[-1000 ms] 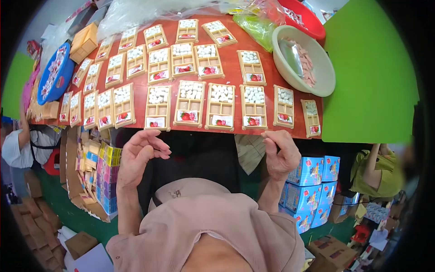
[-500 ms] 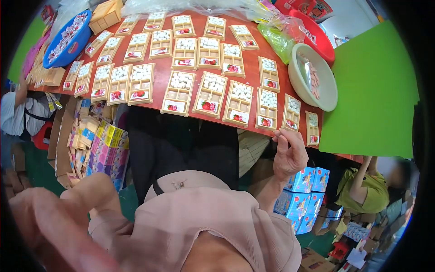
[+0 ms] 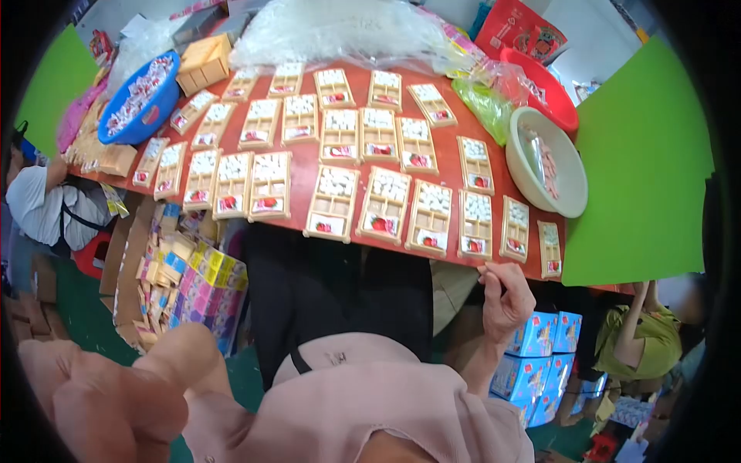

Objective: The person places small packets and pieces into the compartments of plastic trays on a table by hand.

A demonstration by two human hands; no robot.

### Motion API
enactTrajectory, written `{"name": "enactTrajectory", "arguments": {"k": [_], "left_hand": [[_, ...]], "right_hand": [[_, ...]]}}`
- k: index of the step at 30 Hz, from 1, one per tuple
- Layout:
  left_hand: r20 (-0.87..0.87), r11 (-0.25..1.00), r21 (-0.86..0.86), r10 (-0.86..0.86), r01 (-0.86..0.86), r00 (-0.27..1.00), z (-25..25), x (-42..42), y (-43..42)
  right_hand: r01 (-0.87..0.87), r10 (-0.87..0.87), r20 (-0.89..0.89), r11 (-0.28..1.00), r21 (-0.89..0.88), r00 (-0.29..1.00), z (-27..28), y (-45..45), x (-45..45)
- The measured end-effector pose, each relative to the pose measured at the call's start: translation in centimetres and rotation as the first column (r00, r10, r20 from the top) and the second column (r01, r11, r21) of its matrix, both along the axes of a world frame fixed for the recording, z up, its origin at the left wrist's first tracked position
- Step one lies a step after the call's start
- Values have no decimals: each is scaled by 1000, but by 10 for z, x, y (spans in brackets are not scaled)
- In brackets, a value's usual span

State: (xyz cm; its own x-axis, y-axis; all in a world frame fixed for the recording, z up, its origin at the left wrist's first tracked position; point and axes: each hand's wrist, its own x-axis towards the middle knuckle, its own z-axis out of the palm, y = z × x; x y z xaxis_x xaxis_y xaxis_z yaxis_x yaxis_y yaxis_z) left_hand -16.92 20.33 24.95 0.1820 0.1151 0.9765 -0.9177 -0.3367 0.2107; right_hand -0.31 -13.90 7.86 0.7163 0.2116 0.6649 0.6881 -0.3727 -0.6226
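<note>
My left hand [image 3: 100, 393] is raised close to the camera at the lower left, blurred, with its fingers hard to separate, away from the table. At the table's front edge, my right hand [image 3: 505, 297] has curled fingers and nothing visible in them. Its fingertips are just below a tan compartment tray [image 3: 515, 229] near the right end. Several similar trays, including one at front centre [image 3: 332, 202], stand in uneven rows on the red table [image 3: 299, 166]. They hold white pieces at the top and a strawberry-printed packet at the bottom; middle compartments look bare.
Wrapped packets fill a blue basket [image 3: 139, 99]. A whitish basin [image 3: 546, 162] holds pink pieces beside a red basin [image 3: 567, 108]. Clear plastic [image 3: 347, 35] lies behind. Blue boxes [image 3: 532, 336] stand below; people work at left [image 3: 62, 204] and right [image 3: 637, 336].
My left hand has moved from the table's front edge down and left, close to the camera. My right hand stays by the edge. The view has shifted; the trays keep their arrangement.
</note>
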Motion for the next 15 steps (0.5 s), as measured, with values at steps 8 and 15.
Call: {"name": "enactTrajectory", "arguments": {"k": [8, 15], "left_hand": [[56, 1000, -7, 29, -29, 998, -5, 1, 5], [58, 999, -21, 38, -37, 998, -11, 2, 3]], "right_hand": [[-53, 52, -19, 998, -46, 998, -1, 2, 0], [-84, 83, -33, 996, -30, 996, -2, 11, 0]]}}
